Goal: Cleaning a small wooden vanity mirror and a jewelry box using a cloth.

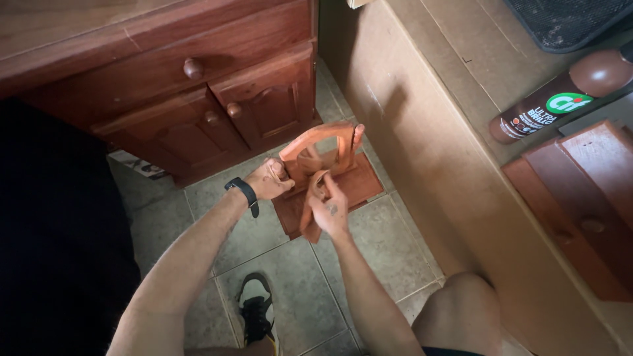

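Orange cloth point(308, 212) hangs from the right hand point(330, 209), whose fingers are closed on it and press it against the small reddish-brown wooden arched frame point(321, 150), while the left hand point(269, 179), with a black watch point(243, 192) on its wrist, is clamped on the frame's left edge. That frame stands upright on its flat wooden base point(359, 186) on the grey tiled floor point(290, 277), just before a dark wooden cabinet point(198, 99) and beside a big cardboard box point(428, 145) carrying a brown spray can point(560, 95).
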